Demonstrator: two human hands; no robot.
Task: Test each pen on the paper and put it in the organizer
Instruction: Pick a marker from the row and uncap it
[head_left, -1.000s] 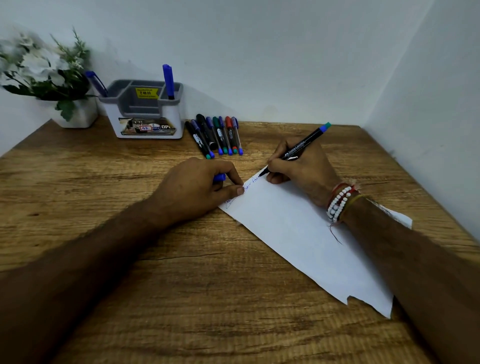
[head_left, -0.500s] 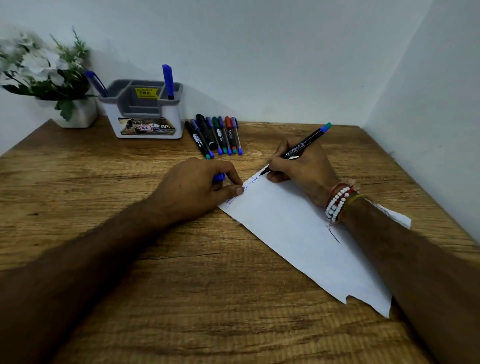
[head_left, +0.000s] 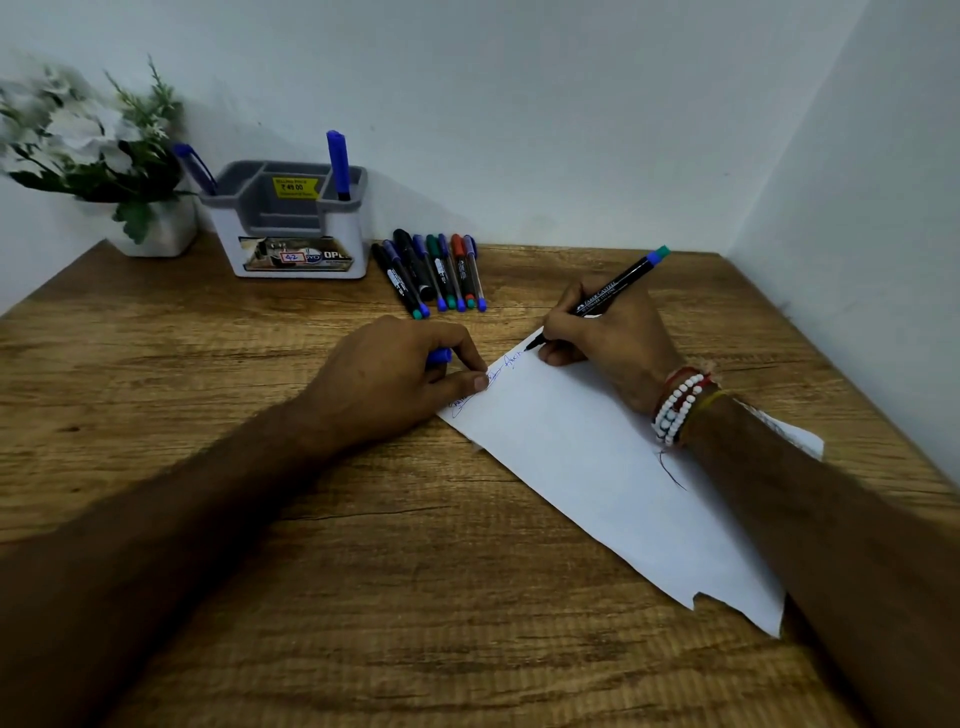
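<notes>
My right hand (head_left: 613, 338) grips a black pen (head_left: 621, 283) with a blue-green end, its tip touching the far corner of the white paper (head_left: 597, 467). Blue scribbles mark that edge of the paper. My left hand (head_left: 395, 379) rests on the paper's left corner, fingers curled around a blue pen cap (head_left: 439, 356). A grey-and-white organizer (head_left: 291, 223) stands at the back with two blue pens (head_left: 338, 163) upright in it. Several pens (head_left: 434, 270) lie in a row beside the organizer on its right.
A white pot of artificial flowers (head_left: 104, 156) stands in the back left corner, touching the organizer's side. Walls close the wooden table (head_left: 311, 571) at the back and right. The paper's near edge is torn.
The right hand has moved the pen tip slightly along the paper's far edge, adding to the scribble. The left hand has stayed still.
</notes>
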